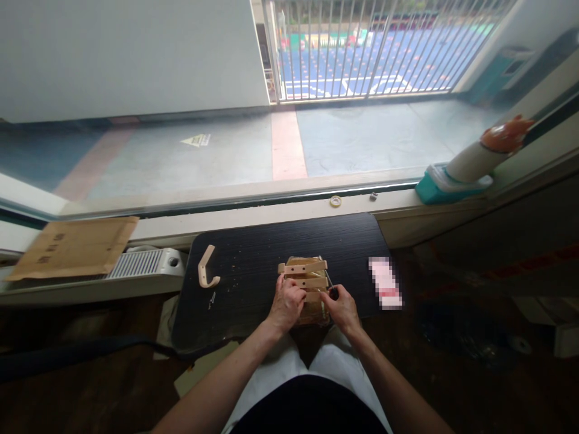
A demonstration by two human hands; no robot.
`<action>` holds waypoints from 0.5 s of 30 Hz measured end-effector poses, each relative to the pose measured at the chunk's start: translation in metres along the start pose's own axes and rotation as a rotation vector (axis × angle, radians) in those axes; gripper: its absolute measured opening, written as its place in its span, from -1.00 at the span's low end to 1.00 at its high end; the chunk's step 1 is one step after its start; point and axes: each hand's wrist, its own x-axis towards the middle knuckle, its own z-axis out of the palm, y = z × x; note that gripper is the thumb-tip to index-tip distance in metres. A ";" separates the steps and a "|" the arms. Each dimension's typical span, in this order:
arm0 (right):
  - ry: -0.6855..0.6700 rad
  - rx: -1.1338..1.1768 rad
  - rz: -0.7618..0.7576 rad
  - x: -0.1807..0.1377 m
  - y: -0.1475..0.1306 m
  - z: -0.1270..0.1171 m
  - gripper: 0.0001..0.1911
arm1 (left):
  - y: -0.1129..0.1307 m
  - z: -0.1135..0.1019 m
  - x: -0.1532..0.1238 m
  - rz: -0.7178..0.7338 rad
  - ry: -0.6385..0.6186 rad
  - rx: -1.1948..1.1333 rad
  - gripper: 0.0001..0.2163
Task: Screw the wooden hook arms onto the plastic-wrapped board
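Note:
A small wooden assembly (306, 274) of pale slats on a board lies near the front edge of a black tabletop (253, 253). My left hand (286, 306) rests on its left side, fingers curled and pressed on a slat. My right hand (342, 308) is closed round a thin screwdriver (330, 283) with a dark handle, its tip at the assembly's right side. A loose hook-shaped wooden piece (207, 269) lies to the left, with a small screw (211, 299) near it.
A pink and white packet (385, 282) lies at the table's right end. A cardboard sheet (72, 246) and a white ribbed heater (142, 263) sit at the left. A tape roll (335, 201) lies on the window sill, a white tube on a teal base (456, 178) at right.

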 end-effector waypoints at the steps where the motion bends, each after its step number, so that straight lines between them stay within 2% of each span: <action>1: 0.001 0.000 0.000 0.000 0.000 0.000 -0.79 | 0.000 0.001 0.000 -0.003 0.002 -0.008 -0.84; 15: 0.015 -0.029 -0.002 0.000 -0.001 -0.003 -0.80 | 0.006 0.005 0.004 -0.041 0.012 0.043 -0.83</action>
